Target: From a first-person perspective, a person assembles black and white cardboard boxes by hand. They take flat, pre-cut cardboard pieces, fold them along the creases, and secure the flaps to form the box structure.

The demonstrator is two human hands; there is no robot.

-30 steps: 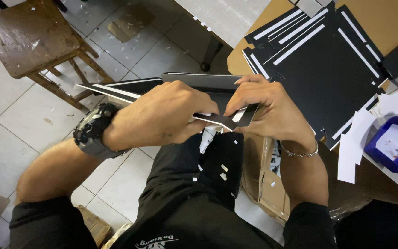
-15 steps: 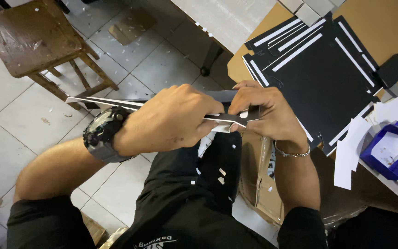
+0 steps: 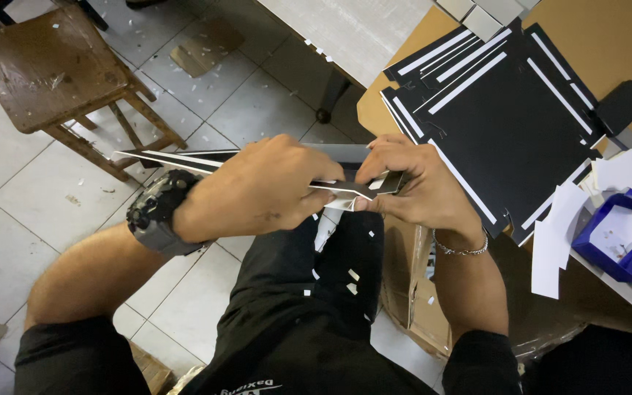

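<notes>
Above my lap I hold a flat black cardboard piece with white strips (image 3: pixel 184 157), seen nearly edge-on. My left hand (image 3: pixel 257 190), with a black watch on the wrist, grips it from above along its near edge. My right hand (image 3: pixel 411 183), with a thin bracelet, pinches its right end, thumb on a white strip. A stack of similar black sheets with white strips (image 3: pixel 506 110) lies on the brown table (image 3: pixel 608 29) just beyond my right hand.
A wooden stool (image 3: pixel 45 66) stands on the tiled floor at the upper left. A blue box with white paper (image 3: pixel 623 238) and loose white strips (image 3: pixel 561 241) lie at the right. A cardboard box (image 3: pixel 415 292) sits by my right knee. Paper scraps litter my trousers and floor.
Both hands and the black piece have shifted slightly; the piece tilted flatter and my right fingers moved along its right end. The view drifted a little.
</notes>
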